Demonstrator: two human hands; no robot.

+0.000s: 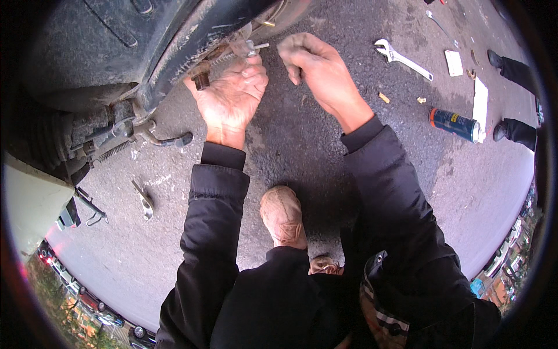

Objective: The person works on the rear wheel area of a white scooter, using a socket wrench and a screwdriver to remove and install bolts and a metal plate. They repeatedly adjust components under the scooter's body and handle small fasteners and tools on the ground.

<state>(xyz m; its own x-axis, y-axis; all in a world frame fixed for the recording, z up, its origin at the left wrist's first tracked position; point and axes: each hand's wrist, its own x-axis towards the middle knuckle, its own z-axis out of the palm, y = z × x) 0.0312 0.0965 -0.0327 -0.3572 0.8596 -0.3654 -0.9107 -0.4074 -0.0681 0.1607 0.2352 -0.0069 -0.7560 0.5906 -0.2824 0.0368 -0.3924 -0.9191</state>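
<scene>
My left hand [229,93] is turned palm up beneath the dark vehicle body. Its fingers curl around a cable end with a coil spring [222,58], partly hidden by the fingers. A thin pale metal tip [261,46] sticks out past the fingertips, and a dark cylindrical fitting [201,80] sits by the thumb. To the right, apart from that tip, my right hand [311,64] hangs with fingers bent inward, slightly blurred. Whatever its fingers may hold is hidden. Above both hands runs the scuffed black underside [192,43] of the vehicle.
An adjustable wrench [404,60], a spray can [456,125], a white card [454,63] and a paper strip [480,104] lie on the asphalt at right. A person's dark trouser legs [518,75] are beyond. Another metal tool [143,200] lies at left, below a pedal lever [168,139].
</scene>
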